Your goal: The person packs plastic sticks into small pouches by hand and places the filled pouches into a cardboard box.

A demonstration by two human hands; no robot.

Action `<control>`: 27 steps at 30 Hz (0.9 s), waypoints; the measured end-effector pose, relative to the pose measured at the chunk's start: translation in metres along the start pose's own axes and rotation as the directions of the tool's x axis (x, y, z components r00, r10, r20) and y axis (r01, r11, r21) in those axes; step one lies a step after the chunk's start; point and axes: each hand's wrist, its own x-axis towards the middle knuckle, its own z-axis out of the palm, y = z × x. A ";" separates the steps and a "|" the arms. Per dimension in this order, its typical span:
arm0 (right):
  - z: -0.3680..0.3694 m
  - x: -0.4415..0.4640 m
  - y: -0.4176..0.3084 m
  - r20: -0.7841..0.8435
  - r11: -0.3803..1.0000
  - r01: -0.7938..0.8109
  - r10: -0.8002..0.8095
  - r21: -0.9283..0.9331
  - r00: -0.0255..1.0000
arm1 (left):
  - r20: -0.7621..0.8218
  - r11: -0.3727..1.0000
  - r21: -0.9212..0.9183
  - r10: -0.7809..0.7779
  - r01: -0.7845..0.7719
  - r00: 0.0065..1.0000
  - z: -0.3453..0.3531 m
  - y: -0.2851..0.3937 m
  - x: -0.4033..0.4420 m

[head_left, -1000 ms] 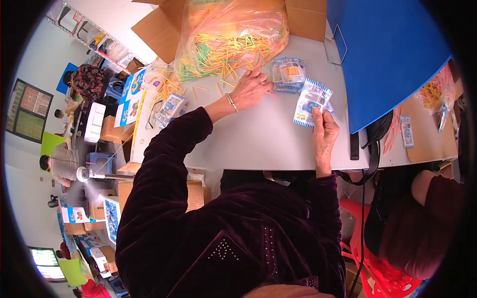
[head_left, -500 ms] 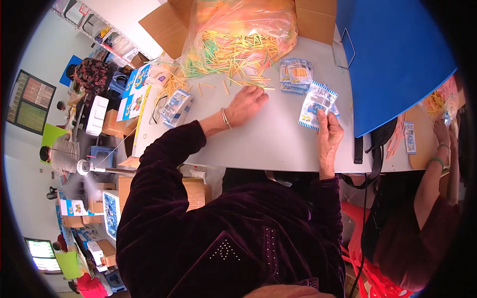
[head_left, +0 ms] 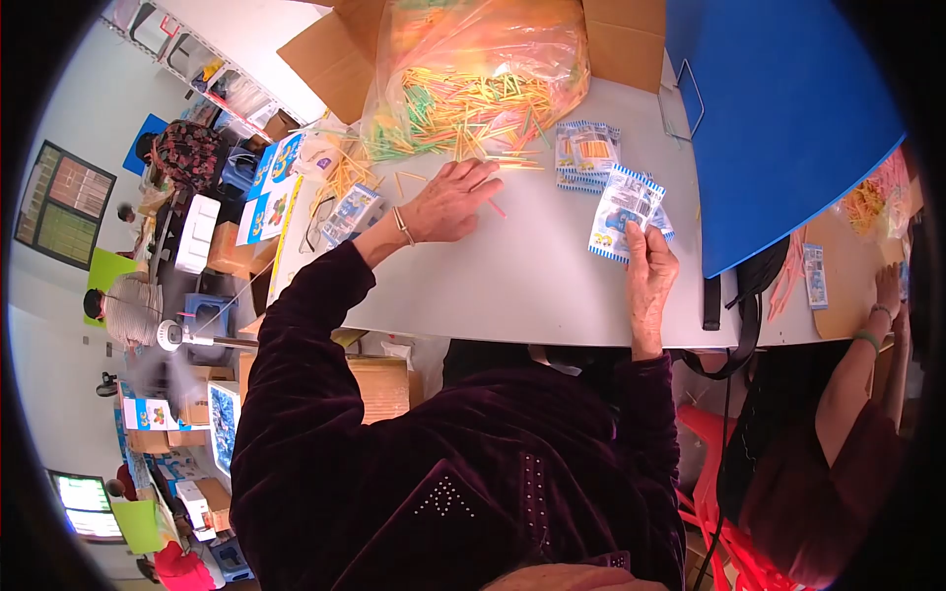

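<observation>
My left hand (head_left: 451,203) is low over the table, its fingers curled just below the heap of sticks. A thin pink stick (head_left: 498,209) juts out from under those fingers and appears to be held; their tips are partly hidden. My right hand (head_left: 650,271) pinches a blue-and-white printed packet (head_left: 623,209) by its lower part, thumb on the front. Behind that packet, similar packets (head_left: 587,148) lie stacked, one showing orange sticks through its window. Yellow, green and pink sticks (head_left: 483,103) spill from a large clear plastic bag (head_left: 463,44) onto the table.
The bag sits in an open cardboard box (head_left: 626,39). Glasses (head_left: 313,223) and another packet (head_left: 350,212) lie at the left of the table (head_left: 463,300). A blue panel (head_left: 778,128) stands at right, with a co-worker's arm (head_left: 852,384) beyond it.
My left hand has moved left and slightly back from the loose sticks, and a pink stick now shows beside its fingers. My right hand keeps the packet in almost the same place.
</observation>
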 end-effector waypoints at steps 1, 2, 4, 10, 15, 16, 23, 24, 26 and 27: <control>0.000 0.001 -0.001 0.005 1.000 0.001 -0.001 -0.016 1.000 | 0.029 1.000 0.016 -0.006 0.006 1.000 0.003 -0.002 -0.001; 0.000 0.001 0.001 0.006 1.000 0.000 0.000 -0.016 1.000 | 0.058 0.999 0.033 -0.014 0.012 0.998 0.007 -0.004 -0.002; 0.000 0.001 0.004 0.025 1.000 -0.002 0.003 -0.016 1.000 | -0.011 0.998 0.063 -0.008 0.008 1.000 0.018 -0.010 0.010; -0.001 -0.001 -0.002 -0.011 1.000 0.020 -0.020 -0.008 1.000 | -0.174 0.986 0.155 -0.041 0.068 0.984 0.049 -0.045 0.055; 0.000 0.000 0.003 -0.003 0.997 0.067 -0.067 -0.043 0.998 | -0.148 0.973 0.212 -0.062 0.092 0.987 0.058 -0.062 0.068; 0.000 0.000 0.003 0.001 0.996 0.071 -0.071 -0.048 0.997 | -0.083 0.973 0.211 -0.076 0.092 0.994 0.057 -0.067 0.070; -0.001 0.000 0.004 -0.015 0.994 0.079 -0.081 -0.078 0.997 | 0.224 0.969 0.245 -0.066 0.010 0.972 0.045 -0.093 0.088; -0.001 0.000 0.004 -0.013 0.994 0.083 -0.084 -0.077 0.996 | 0.224 0.970 0.245 -0.065 0.008 0.972 0.042 -0.092 0.090; -0.001 0.001 0.006 -0.012 0.994 0.085 -0.086 -0.075 0.996 | 0.320 0.964 0.265 -0.075 -0.014 0.944 0.037 -0.090 0.094; 0.000 0.001 0.008 -0.004 0.993 0.099 -0.099 -0.065 0.995 | 0.322 0.964 0.265 -0.075 -0.014 0.944 0.037 -0.088 0.095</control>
